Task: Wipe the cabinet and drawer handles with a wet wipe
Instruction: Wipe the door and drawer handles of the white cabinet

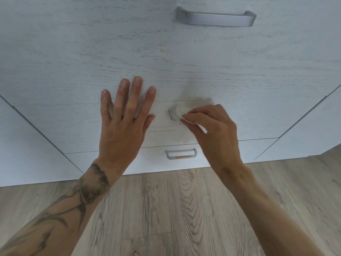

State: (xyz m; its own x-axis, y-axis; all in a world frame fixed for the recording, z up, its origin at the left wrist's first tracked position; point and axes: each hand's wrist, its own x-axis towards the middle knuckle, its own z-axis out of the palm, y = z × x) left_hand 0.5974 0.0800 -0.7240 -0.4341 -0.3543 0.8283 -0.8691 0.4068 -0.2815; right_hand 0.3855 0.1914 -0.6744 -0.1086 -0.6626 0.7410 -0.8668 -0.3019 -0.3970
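Nothing to read here: no words, numbers or logos on the drawer fronts (73, 52), the handles (215, 19) or the wipe (191, 121).

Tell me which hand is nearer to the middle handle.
Right. The right hand pinches the wet wipe against the middle handle from its right side; the left hand lies flat on the cabinet front, apart to the handle's left.
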